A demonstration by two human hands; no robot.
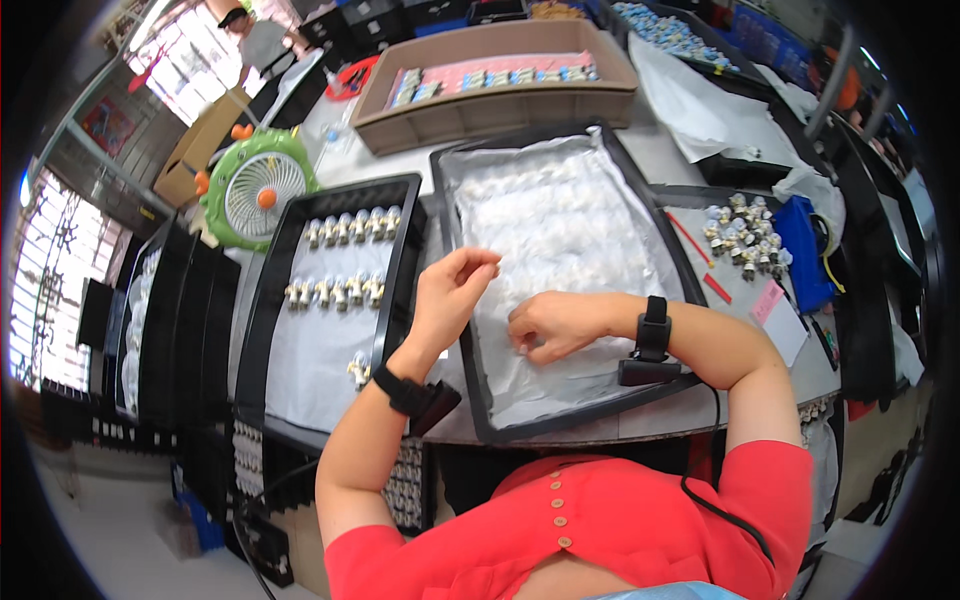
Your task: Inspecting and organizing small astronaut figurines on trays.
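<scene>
My left hand (447,298) is raised over the left side of a black tray (683,268), thumb and fingertips pinched together. Whatever the pinch holds, if anything, is too small to make out. Lower down, my right hand (558,322) bends its fingers toward the white sheet (545,392) in that tray; its fingertips are partly hidden. Rows of small pale pieces show faintly in the tray's far part, seemingly under the thin sheet. Left of it, a second black tray (408,232) holds two rows of small figurines (352,228) and a single piece (359,370) near my left wrist.
A green fan (262,192) stands at the left. Behind the trays is a brown bin (480,115) with figurines. A figurine pile (745,235), red strips (716,288), a pink label (767,300) and a blue container (800,250) lie right. A person (262,45) stands far left.
</scene>
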